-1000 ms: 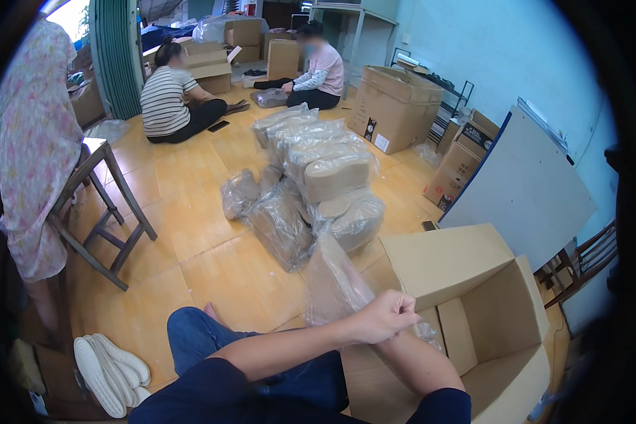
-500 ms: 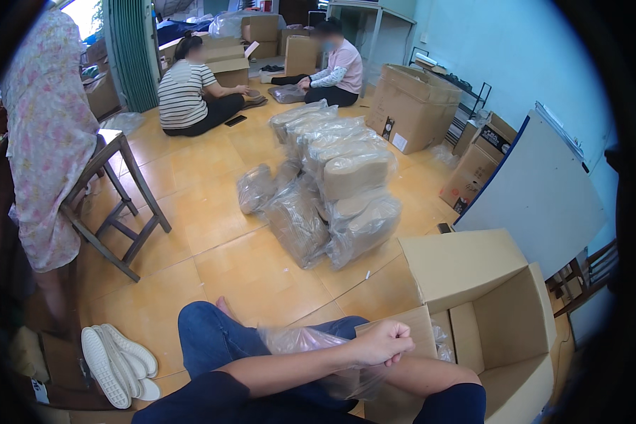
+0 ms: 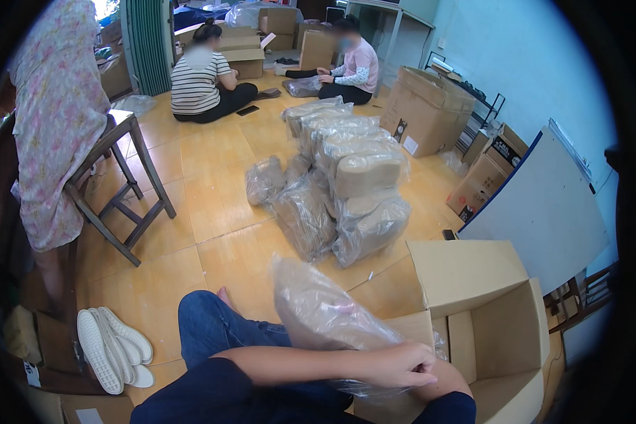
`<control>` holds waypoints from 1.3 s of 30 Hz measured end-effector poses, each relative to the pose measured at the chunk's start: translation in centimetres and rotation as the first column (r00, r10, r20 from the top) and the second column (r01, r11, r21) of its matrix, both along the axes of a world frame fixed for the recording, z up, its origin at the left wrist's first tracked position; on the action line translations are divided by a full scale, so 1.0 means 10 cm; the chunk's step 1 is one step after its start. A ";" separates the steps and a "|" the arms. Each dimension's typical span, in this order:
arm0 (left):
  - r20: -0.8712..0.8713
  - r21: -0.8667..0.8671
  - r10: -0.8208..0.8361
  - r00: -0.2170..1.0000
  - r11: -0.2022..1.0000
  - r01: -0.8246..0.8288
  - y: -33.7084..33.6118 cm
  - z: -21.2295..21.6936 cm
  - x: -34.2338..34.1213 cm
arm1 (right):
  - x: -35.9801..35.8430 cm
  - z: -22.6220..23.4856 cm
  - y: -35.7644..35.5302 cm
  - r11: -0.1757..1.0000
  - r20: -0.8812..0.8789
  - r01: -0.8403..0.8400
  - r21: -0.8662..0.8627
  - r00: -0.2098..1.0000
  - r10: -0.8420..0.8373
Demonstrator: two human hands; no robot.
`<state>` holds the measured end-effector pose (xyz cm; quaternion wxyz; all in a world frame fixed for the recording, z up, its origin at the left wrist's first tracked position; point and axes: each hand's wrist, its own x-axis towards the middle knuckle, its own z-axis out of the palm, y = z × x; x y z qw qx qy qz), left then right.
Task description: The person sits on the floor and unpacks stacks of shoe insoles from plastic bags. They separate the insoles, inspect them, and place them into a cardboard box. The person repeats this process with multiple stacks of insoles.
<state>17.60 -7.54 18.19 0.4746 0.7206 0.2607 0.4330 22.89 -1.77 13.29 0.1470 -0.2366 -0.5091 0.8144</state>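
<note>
A clear plastic bag with tan, sole-like pieces inside stands tilted over my lap. My left forearm lies across its lower end. My left hand is closed in a fist at the bag's right side, above my right forearm; what its fingers hold, if anything, is hidden. My right forearm comes in from the lower right and passes under the left one, crossing it. The right hand itself is hidden behind the left arm and the bag. Loose film shows below my left forearm.
An open cardboard box stands at my right. Bagged tan soles are stacked ahead on the tiled floor. White soles lie at left near a wooden stool. Two people sit farther back; another stands left. A whiteboard leans right.
The bag has risen from my lap and now stands tilted above my left forearm. My left fist has shifted slightly right and down. The seated person in stripes has drawn an arm in.
</note>
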 end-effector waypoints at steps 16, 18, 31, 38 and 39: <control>0.641 -0.715 0.750 0.161 0.660 -0.229 0.00 -0.96 -0.68 | -0.08 -0.05 -0.07 0.999 0.005 0.026 0.040 1.000 -0.027; 0.567 -0.775 0.811 0.148 0.585 -0.240 0.08 -0.97 -0.63 | -0.05 -0.04 -0.06 0.999 -0.004 0.044 0.031 0.999 -0.043; 0.550 -0.801 0.768 0.326 0.597 -0.055 0.40 -1.20 -1.81 | -0.12 0.06 0.09 0.970 0.154 -0.201 0.139 0.972 0.179; 0.598 -0.713 0.786 0.159 0.612 -0.343 0.48 -1.39 -2.79 | -0.29 0.11 0.13 0.954 0.209 -0.257 0.153 0.952 0.223; 0.609 -0.673 0.788 0.085 0.571 -0.471 0.42 -1.33 -3.03 | -0.31 0.12 0.14 0.957 0.207 -0.254 0.143 0.953 0.222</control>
